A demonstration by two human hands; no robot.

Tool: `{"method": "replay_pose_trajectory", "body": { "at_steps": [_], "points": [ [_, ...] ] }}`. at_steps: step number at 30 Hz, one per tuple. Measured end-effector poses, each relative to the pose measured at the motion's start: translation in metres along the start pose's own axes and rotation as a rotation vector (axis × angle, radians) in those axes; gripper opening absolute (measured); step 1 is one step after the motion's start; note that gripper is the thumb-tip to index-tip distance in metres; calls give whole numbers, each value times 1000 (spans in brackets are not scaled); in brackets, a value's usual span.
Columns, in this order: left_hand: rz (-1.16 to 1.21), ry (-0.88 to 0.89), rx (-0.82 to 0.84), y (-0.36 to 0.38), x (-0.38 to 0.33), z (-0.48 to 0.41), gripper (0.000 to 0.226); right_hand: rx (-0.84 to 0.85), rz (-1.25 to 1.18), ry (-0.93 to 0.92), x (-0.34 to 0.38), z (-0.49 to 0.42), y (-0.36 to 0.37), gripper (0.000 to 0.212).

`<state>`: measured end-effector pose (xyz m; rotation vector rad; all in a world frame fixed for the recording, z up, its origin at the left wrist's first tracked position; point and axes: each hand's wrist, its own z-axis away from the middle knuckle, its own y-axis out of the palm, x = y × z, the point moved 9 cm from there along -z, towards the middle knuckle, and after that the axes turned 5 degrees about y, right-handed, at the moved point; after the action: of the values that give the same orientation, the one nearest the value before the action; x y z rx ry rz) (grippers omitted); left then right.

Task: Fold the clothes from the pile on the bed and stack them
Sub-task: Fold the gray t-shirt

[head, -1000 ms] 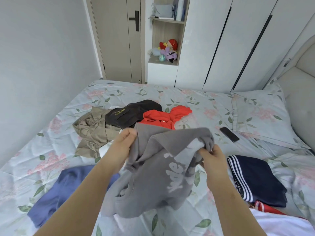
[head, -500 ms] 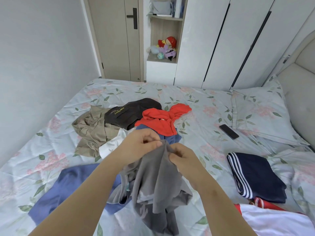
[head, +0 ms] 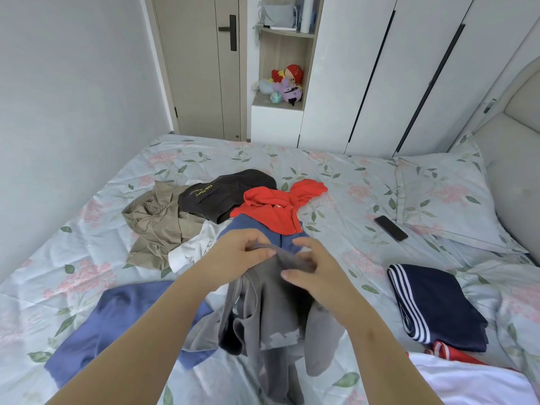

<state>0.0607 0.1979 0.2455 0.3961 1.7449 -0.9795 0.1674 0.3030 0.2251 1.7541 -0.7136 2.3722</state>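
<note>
**One lifted, one folded, the rest heaped**

A crumpled grey fabric garment with a pale print (head: 271, 311) hangs bunched from its raised top edge. Behind it lie heaped a khaki shirt (head: 157, 226), a black top with yellow lettering (head: 222, 194), a red top (head: 274, 209) and a white cloth piece (head: 193, 249). A blue fabric garment (head: 117, 325) lies spread out at the left. A folded navy garment with white stripes (head: 438, 305) lies flat at the right.

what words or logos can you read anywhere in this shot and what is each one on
Yellow-green script on the dark brown crumpled garment: too small and tilted to read.
Whitish print on the grey garment: bunched up and patchy, unreadable.
No other text, number or sign shows.
</note>
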Motion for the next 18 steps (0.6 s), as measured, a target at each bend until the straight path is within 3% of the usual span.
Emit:
{"method": "replay_pose_trajectory", "body": {
  "at_steps": [3, 5, 8, 10, 12, 16, 18],
  "points": [
    [41, 24, 95, 8, -9, -3, 16, -94, 143, -89, 7, -1, -3, 14],
    [-33, 11, 182, 13, 1, 0, 19, -193, -9, -118, 10, 1, -20, 27],
    [-373, -35, 345, 28, 32, 9, 19, -252, -241, -107, 10, 2, -36, 30],
    [-377, -124, 311, 27, 52, 14, 26, -378, -303, -47, 1, 2, -52, 30],
    [-248, -167, 201, 20, 55, 16, 27, -451, -174, -14, -2, 5, -61, 26],
    [-142, -71, 193, 21, 23, 8, 16, -98, 126, 50, -10, 2, -23, 41],
    [-141, -26, 248, 23, 7, 2, 11, -31, 202, 7, -9, 5, -9, 36]
  ]
}}
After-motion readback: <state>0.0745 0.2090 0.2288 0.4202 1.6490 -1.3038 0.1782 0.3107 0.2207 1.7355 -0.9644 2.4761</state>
